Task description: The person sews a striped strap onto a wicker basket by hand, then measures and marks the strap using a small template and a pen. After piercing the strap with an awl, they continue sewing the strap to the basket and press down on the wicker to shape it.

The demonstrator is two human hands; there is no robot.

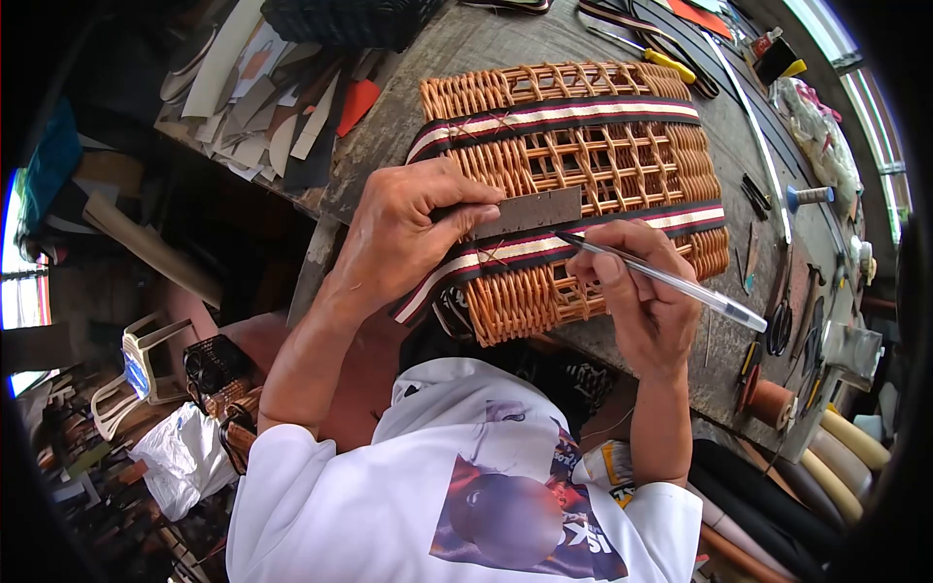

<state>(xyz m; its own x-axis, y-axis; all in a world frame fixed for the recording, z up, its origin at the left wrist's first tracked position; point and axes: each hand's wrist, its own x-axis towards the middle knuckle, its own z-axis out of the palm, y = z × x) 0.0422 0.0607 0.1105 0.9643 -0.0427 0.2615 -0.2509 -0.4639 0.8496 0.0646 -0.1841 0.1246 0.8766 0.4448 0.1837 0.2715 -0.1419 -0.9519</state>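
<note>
Scissors (779, 325) (table (457, 49) edge) beside right hand (637, 296).

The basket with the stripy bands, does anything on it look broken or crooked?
Nothing looks broken. The wicker basket lies flat on the table, and both striped bands run straight across it. The left hand presses a metal ruler down; the right hand holds a pen at its edge.

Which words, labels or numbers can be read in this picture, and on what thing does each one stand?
None reads with certainty.
White T-shirt: large print letters, upside down and cut off, unreadable.
Yellow-labelled tube by the right forearm: print too small.
Metal ruler under the left hand: no markings legible.
</note>
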